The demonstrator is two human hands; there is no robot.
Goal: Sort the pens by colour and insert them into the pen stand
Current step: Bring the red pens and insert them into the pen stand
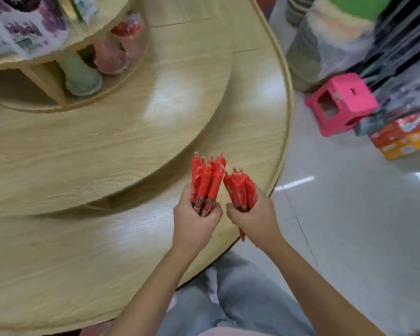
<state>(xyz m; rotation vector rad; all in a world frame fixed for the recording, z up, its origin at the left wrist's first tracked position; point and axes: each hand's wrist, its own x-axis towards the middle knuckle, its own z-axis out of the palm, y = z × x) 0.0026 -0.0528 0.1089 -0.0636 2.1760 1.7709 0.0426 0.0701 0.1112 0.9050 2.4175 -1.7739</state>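
My left hand grips a bundle of several red pens, their clicker ends pointing up and away from me. Just to its right, my right hand grips a second bundle of red pens, with one pen tip poking out below the fist. Both fists hover over the right edge of the lowest wooden tier. No pen stand can be made out in this view.
A round, tiered wooden display fills the left. Its upper shelf holds wrapped green and pink items. On the grey floor at right stand a pink plastic stool and stacked colourful boxes.
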